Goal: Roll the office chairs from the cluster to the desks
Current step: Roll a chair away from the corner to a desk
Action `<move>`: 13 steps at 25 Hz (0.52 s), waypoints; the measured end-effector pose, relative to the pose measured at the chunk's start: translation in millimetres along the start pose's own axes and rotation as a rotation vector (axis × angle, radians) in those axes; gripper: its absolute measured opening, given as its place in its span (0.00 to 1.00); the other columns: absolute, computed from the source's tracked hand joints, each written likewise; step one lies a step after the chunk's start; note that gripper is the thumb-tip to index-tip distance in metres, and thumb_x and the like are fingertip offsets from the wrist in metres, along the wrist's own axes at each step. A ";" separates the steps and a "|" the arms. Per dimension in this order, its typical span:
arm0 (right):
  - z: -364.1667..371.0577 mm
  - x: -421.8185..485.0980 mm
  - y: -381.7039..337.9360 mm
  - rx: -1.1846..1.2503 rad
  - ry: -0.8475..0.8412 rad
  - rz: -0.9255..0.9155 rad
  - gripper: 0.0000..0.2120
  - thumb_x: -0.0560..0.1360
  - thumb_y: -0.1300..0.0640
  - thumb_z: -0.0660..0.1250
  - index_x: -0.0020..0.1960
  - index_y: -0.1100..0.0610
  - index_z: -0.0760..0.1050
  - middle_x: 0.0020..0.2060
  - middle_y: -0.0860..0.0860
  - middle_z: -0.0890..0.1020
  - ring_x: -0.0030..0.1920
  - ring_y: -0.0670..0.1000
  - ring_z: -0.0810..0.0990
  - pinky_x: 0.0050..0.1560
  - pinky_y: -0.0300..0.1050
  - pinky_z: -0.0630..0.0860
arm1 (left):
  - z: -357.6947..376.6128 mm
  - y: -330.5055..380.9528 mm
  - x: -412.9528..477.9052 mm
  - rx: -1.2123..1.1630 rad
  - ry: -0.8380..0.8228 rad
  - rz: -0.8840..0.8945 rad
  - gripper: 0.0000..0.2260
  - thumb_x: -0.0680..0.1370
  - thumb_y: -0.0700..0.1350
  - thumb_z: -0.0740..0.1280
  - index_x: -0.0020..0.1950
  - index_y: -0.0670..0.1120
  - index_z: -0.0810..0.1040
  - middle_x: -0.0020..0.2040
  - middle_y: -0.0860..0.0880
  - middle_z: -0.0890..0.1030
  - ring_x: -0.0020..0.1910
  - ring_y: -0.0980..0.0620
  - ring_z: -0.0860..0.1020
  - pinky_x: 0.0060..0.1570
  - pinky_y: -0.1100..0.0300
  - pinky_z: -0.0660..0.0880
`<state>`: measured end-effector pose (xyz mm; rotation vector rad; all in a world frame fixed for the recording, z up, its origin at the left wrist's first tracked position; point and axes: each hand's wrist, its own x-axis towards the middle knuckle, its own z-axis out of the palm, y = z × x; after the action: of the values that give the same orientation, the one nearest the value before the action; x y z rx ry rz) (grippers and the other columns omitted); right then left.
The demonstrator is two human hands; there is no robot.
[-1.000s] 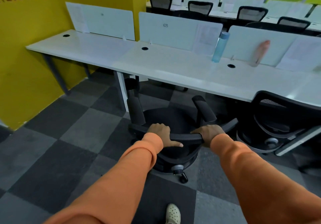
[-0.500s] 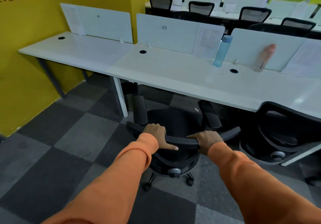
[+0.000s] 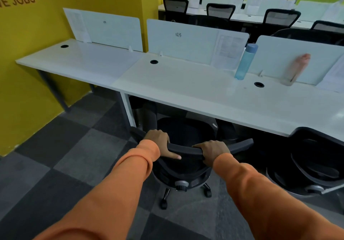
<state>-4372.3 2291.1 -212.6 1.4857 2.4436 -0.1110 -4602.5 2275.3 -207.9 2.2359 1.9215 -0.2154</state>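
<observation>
Left hand (image 3: 158,143) and right hand (image 3: 212,151) each grip the chair (image 3: 186,167) by its top rail, equally near. Its seat lies straight ahead, partly under the bench (image 3: 186,90), whose long edge runs crosswise to the push.

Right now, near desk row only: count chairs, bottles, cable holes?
Chairs: 2 (held chair, chair on its right)
Bottles: 2 (blue bottle, pink bottle)
Cable holes: 3
Total: 7
</observation>
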 end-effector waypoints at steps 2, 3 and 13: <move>-5.6 27.7 -7.1 0.016 0.022 0.019 0.25 0.76 0.55 0.64 0.69 0.35 0.68 0.54 0.45 0.82 0.54 0.51 0.81 0.53 0.49 0.78 | -7.1 -24.3 22.7 0.022 0.013 0.032 0.40 0.55 0.83 0.58 0.46 0.52 0.84 0.35 0.54 0.82 0.36 0.53 0.80 0.36 0.61 0.74; -10.1 42.3 -12.2 0.018 0.034 0.027 0.25 0.76 0.54 0.64 0.70 0.36 0.68 0.54 0.46 0.82 0.54 0.51 0.81 0.53 0.49 0.78 | -10.2 -38.2 35.0 0.036 0.014 0.043 0.40 0.56 0.83 0.58 0.45 0.52 0.84 0.35 0.54 0.82 0.35 0.53 0.80 0.36 0.61 0.74; -53.6 176.0 -92.8 0.086 0.034 0.201 0.24 0.77 0.51 0.63 0.70 0.34 0.66 0.59 0.48 0.81 0.59 0.54 0.80 0.57 0.50 0.75 | -49.8 -192.1 140.6 0.113 -0.044 0.206 0.41 0.54 0.84 0.57 0.45 0.54 0.84 0.35 0.56 0.82 0.37 0.53 0.80 0.46 0.57 0.78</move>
<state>-4540.7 2409.9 -216.9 1.7743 2.3265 -0.1528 -4771.6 2450.0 -200.4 2.4591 1.6810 -0.3475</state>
